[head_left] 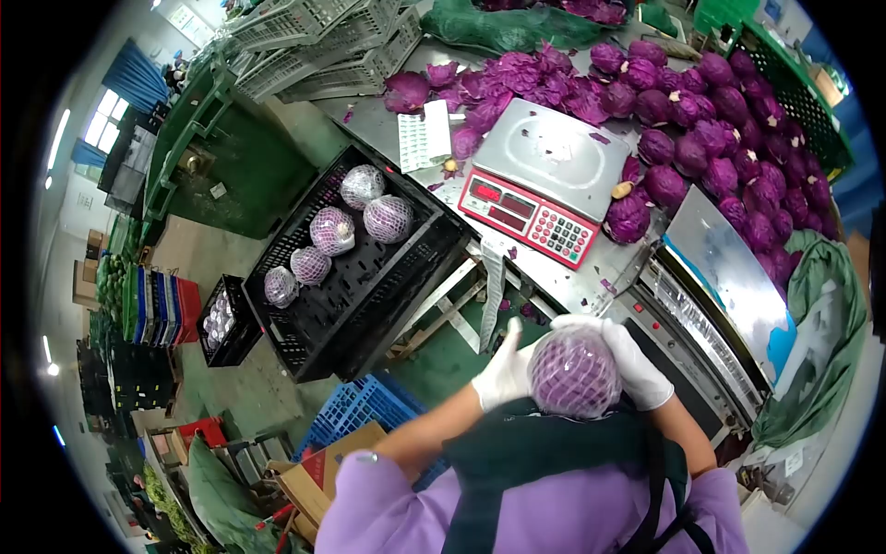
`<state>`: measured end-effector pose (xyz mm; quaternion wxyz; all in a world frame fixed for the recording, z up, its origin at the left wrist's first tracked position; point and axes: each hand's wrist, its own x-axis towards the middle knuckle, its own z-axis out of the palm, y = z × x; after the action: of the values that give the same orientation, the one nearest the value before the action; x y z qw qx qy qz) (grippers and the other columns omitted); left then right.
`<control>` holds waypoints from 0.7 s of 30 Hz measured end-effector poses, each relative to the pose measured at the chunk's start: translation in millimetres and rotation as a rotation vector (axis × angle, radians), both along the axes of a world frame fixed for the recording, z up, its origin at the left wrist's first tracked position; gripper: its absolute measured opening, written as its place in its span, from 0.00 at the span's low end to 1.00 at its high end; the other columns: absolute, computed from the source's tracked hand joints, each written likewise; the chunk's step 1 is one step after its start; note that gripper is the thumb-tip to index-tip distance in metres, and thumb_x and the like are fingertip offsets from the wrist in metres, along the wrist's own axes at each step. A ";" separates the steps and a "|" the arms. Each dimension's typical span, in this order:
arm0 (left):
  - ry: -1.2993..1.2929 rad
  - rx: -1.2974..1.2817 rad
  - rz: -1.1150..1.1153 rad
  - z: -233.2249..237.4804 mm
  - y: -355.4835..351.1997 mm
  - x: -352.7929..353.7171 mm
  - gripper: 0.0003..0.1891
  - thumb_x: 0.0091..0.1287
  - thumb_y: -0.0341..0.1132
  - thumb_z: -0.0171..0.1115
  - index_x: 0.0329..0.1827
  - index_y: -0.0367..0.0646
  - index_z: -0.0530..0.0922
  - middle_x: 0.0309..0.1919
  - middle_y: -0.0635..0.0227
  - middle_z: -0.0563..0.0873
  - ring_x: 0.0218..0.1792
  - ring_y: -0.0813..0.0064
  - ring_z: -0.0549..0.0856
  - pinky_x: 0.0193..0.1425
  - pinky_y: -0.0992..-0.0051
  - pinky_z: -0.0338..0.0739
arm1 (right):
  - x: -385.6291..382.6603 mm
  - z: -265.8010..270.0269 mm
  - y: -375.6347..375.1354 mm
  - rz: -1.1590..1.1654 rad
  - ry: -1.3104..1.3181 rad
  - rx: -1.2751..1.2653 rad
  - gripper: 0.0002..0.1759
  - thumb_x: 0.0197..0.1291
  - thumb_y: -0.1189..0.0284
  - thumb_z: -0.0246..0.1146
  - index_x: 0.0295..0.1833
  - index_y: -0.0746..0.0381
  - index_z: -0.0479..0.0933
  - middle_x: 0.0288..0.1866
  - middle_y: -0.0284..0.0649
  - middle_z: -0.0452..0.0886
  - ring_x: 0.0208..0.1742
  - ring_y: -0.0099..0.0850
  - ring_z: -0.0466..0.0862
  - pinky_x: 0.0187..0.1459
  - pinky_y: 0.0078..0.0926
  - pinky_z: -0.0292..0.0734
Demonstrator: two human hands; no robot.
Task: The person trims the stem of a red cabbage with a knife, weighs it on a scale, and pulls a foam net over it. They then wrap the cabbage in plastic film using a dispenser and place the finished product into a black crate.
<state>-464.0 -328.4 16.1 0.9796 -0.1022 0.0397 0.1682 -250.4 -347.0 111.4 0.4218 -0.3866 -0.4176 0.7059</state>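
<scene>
Netted cabbage (576, 374) sat between your gloved hands, before your dark apron (554, 451). Your right hand (639, 366) grasped its side and top; your left hand (504, 371) touched opposite side, thumb spread, fingers hidden, grip impossible to tell. Scale (552, 152) stood beyond, black crate (369, 319) to left.

Dressed in a lilac top (570, 506), with sleeves (374, 480) ending above bare forearms (434, 427) and a tiny greyish spot (367, 457) near the left cuff, too small to identify. Layered over with a dark green apron-like garment (544, 450) and narrow black straps (657, 480) on the right side. Covered on left hand (503, 377) and right hand (641, 371) by plain white gloves (498, 386)
</scene>
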 end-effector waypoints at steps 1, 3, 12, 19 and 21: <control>-0.092 0.049 0.101 10.2 -3.7 -7.5 0.49 0.66 0.73 0.45 0.81 0.48 0.52 0.78 0.60 0.62 0.77 0.58 0.63 0.80 0.47 0.54 | -3.1 -19.8 2.3 -0.126 0.002 -0.168 0.30 0.80 0.56 0.39 0.66 0.68 0.74 0.63 0.45 0.80 0.64 0.33 0.79 0.70 0.32 0.68; 0.378 0.348 0.148 37.5 -3.3 -18.5 0.51 0.60 0.66 0.65 0.79 0.47 0.56 0.76 0.57 0.64 0.75 0.59 0.66 0.77 0.51 0.63 | -23.3 -21.8 13.6 -0.232 0.193 -0.354 0.31 0.80 0.53 0.38 0.70 0.67 0.70 0.67 0.44 0.76 0.68 0.32 0.76 0.72 0.32 0.66; 1.244 0.610 0.917 17.5 144.2 -237.2 0.36 0.64 0.52 0.68 0.71 0.48 0.66 0.62 0.61 0.78 0.59 0.61 0.81 0.59 0.51 0.80 | -35.5 -39.1 40.6 -0.287 0.047 -0.107 0.31 0.79 0.55 0.43 0.73 0.70 0.63 0.74 0.49 0.68 0.76 0.41 0.67 0.70 0.41 0.66; 1.502 0.399 0.782 -133.5 215.2 -362.9 0.32 0.62 0.46 0.73 0.68 0.56 0.71 0.64 0.63 0.76 0.62 0.58 0.77 0.55 0.49 0.78 | -16.3 -28.0 35.2 -0.497 -0.045 -0.205 0.26 0.79 0.58 0.47 0.66 0.68 0.72 0.65 0.45 0.78 0.65 0.32 0.78 0.61 0.32 0.74; 1.761 0.569 0.610 -121.3 211.9 -315.3 0.43 0.59 0.56 0.74 0.75 0.55 0.63 0.65 0.60 0.75 0.58 0.56 0.80 0.53 0.53 0.81 | -11.3 -40.5 31.6 -0.556 -0.058 -0.233 0.24 0.79 0.60 0.48 0.66 0.66 0.73 0.64 0.42 0.79 0.64 0.30 0.78 0.60 0.30 0.75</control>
<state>-779.3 -116.6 -105.2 0.5017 0.2949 0.6877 0.4341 -261.7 -315.3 70.9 0.5395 -0.5517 -0.2239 0.5953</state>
